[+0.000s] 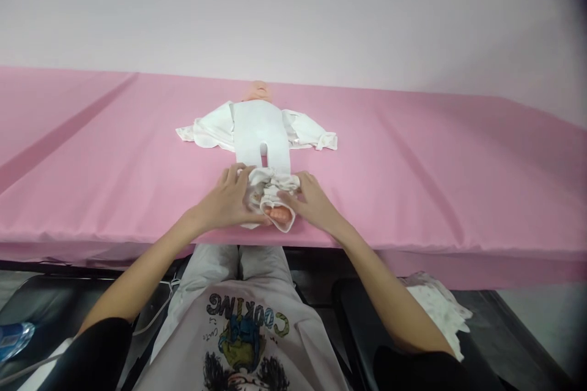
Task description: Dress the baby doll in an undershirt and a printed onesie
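Observation:
A baby doll lies on its back, its head at the far side and its feet toward me. White clothing covers its body, with the sleeves spread to both sides. Bunched white baby pants are gathered around the lower legs. One doll foot shows through a leg opening. My left hand is closed on the left side of the pants, with the thumb near the foot. On the other side, my right hand grips the fabric by the leg opening. Parts of both hands' fingertips are hidden by cloth.
A pink sheet covers the table, with its front edge just before my lap. White patterned cloth lies on a dark chair at right. A water bottle lies on a black seat at left, near a white cable.

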{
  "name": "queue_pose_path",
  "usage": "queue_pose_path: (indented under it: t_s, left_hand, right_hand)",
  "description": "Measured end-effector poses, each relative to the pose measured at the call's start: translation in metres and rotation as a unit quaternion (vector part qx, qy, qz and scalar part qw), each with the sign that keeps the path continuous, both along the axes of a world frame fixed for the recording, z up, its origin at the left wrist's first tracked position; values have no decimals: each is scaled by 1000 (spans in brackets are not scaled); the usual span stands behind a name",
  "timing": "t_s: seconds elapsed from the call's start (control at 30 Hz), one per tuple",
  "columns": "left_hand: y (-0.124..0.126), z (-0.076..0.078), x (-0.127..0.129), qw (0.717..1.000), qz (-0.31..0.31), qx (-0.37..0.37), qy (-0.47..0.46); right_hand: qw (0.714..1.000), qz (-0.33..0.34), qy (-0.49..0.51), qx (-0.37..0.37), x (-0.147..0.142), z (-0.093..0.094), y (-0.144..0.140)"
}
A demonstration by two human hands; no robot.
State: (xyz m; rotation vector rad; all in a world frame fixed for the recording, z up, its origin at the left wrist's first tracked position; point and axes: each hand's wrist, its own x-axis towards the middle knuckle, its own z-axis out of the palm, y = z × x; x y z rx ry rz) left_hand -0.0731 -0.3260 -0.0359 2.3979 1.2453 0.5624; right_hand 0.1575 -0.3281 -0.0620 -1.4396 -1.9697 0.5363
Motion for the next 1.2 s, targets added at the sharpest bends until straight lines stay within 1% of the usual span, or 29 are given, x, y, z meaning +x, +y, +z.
queue_pose_path:
  t_s: [0.1,0.17,0.2,0.27,0.37,0.47,0.57,0.67,0.77,0.83,0.9,0.97,1.03,1.1,1.2]
  left_hand:
    - [-11,-8,0,999,2,47,18]
    - [-15,-12,1,998,12,52,15]
    - [-18,-14,2,998,15,52,12]
    - [-22,-18,5,998,19,61,5]
    - [-31,-28,11,996,32,86,-15]
    - [-41,-40,19,991,37,122,-45]
    - [-50,-52,27,977,44,187,-87]
    - [-58,-60,32,954,46,261,-138]
    - [-64,-66,32,930,38,315,-188]
    - [-67,-70,32,919,22,337,-204]
    - [-68,-74,32,911,9,358,-203]
    - [-69,-79,33,899,22,387,-201]
    - [-72,-82,36,887,54,408,-208]
    - [-74,-82,39,890,88,396,-209]
    - [-79,-75,41,917,141,316,-198]
  right_hand:
    - [999,24,12,-47,3,0,-18]
    - [997,29,12,-64,3,-1,-25]
    - [998,28,6,-60,3,-3,-27]
    - [1000,16,-3,-11,0,-9,-30]
    - [994,-23,9,107,-10,-24,-37]
    - [973,-73,17,217,-21,-40,-48]
    - [942,-116,16,313,-31,-51,-60]
    - [915,-118,39,384,-38,-56,-66]
    - [898,-99,59,425,-40,-59,-69]
    - [901,-82,62,422,-39,-62,-71]
    - [914,-65,66,395,-37,-66,-76]
    - [928,-63,78,359,-36,-71,-83]
    - [934,-74,106,332,-37,-77,-91]
    - [939,-87,146,300,-40,-79,-99]
    - [951,-116,195,208,-42,-72,-107]
